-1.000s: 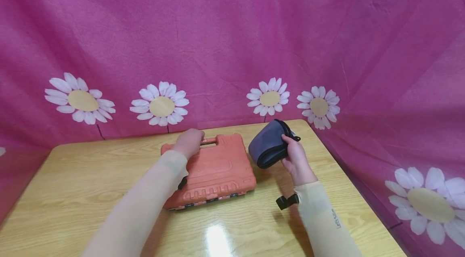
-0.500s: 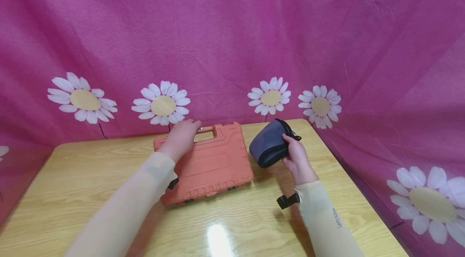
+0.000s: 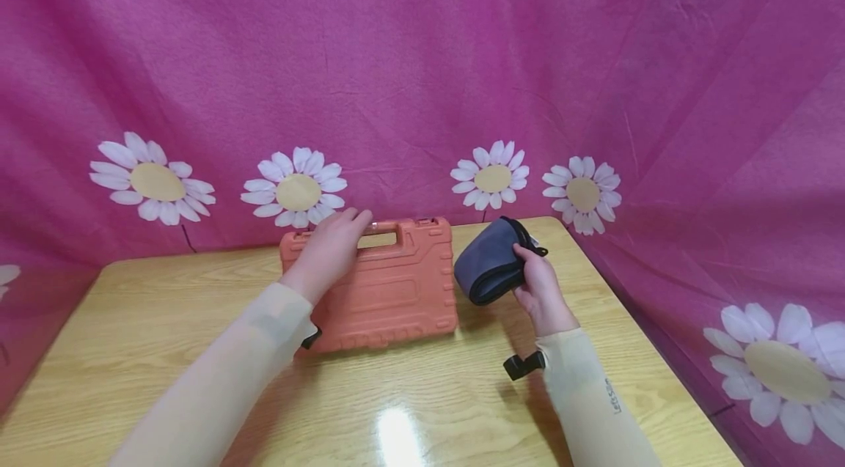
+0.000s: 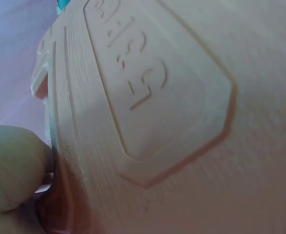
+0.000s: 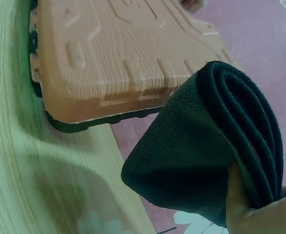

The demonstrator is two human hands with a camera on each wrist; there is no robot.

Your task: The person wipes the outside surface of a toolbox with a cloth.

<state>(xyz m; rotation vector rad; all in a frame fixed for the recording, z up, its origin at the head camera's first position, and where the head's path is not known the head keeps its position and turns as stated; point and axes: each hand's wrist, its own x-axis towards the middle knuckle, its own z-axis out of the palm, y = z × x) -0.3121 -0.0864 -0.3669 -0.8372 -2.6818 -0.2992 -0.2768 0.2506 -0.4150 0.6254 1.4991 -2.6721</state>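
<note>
In the head view my left hand (image 3: 332, 248) grips the handle (image 3: 381, 228) on the far side of an orange plastic tool case (image 3: 383, 298). The case is tilted up, its broad ribbed face turned toward me. In the left wrist view the thumb (image 4: 13, 165) lies beside the case's edge, and raised lettering shows on the face; the other fingers are hidden. My right hand (image 3: 543, 291) holds a folded grey-blue cloth (image 3: 485, 258) with black edging, just right of the case. The right wrist view shows the thumb pressed against the cloth's folded layers (image 5: 240, 117).
The wooden table (image 3: 165, 350) extends in front of the case and on both sides. A magenta curtain (image 3: 409, 71) with white daisies hangs right behind the table and along its right side. Black straps with small cameras (image 3: 524, 366) sit at the wrists.
My left hand has raised the handle side of the case, which has gone from lying nearly flat to tilted up and shifted slightly away from me. The right hand and cloth have stayed almost still.
</note>
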